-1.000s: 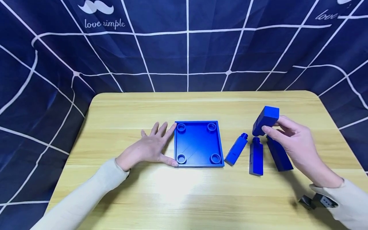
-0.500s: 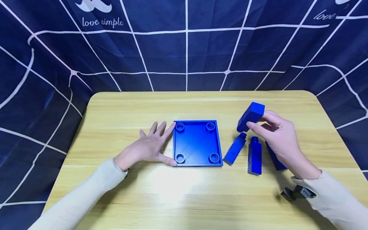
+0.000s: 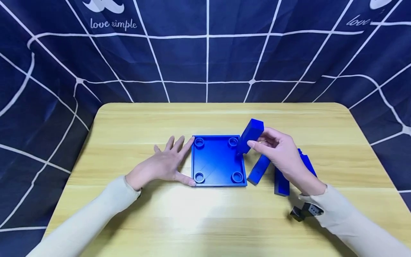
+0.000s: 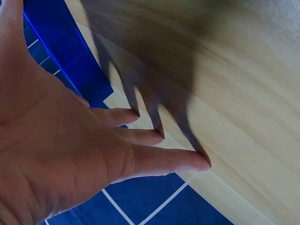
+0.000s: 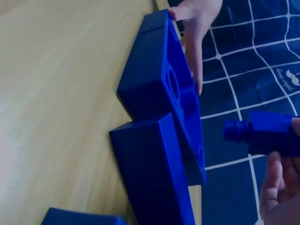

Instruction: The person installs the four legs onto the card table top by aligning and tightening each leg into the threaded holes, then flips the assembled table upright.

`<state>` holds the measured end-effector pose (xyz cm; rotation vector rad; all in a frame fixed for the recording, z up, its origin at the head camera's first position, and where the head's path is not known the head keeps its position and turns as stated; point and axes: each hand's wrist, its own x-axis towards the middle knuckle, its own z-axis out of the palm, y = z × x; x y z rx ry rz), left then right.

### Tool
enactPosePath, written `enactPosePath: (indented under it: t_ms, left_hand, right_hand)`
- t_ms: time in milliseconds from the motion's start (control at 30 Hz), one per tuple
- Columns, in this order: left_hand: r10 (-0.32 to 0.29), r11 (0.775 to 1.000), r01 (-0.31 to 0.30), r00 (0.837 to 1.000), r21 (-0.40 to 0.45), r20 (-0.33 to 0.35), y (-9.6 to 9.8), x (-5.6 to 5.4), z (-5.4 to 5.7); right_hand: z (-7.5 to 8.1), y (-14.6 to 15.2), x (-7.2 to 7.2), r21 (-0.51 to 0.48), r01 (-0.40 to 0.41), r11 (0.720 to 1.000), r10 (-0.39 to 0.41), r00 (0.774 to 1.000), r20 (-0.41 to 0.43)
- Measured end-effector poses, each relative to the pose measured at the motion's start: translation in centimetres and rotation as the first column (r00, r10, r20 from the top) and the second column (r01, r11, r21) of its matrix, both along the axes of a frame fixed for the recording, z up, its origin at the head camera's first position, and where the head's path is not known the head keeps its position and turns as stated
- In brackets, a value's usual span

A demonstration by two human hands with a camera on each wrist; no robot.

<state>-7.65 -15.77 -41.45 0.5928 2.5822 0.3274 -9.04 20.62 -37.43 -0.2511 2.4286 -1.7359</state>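
A shallow blue square tray-like panel [image 3: 218,162] lies on the table with its raised rim up and a round socket in each corner. My left hand [image 3: 163,165] spreads its fingers along the panel's left side, thumb at the near corner and index finger at the far one. In my right hand [image 3: 282,155], a blue square leg [image 3: 252,132] is pinched between thumb and fingers. The leg tilts above the panel's far right socket; in the right wrist view its threaded end [image 5: 236,131] appears apart from the panel.
Three more blue legs lie right of the panel: a near leg [image 3: 258,170], a middle leg [image 3: 282,184] partly under my right hand, and a far leg [image 3: 308,165] partly behind it. A dark blue gridded cloth [image 3: 179,60] stands behind the wooden table [image 3: 154,221].
My right hand has carried the blue leg leftward, from above the loose legs to the panel's far right corner. My left hand has stayed at the panel's left side.
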Motion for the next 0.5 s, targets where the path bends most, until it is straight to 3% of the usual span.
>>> enactPosePath:
  t_ms: [300, 500]
  left_hand:
    - [0.02, 1.0, -0.02, 0.999, -0.007, 0.035, 0.5, -0.3, 0.2]
    - [0.019, 1.0, -0.018, 0.999, -0.013, 0.043, 0.4, -0.2, 0.3]
  right_hand:
    - [-0.4, -2.4, -1.0, 0.057, -0.016, 0.998, 0.016, 1.0, -0.001]
    - [-1.0, -4.3, -1.7, 0.037, -0.044, 0.998, 0.043, 0.999, 0.015]
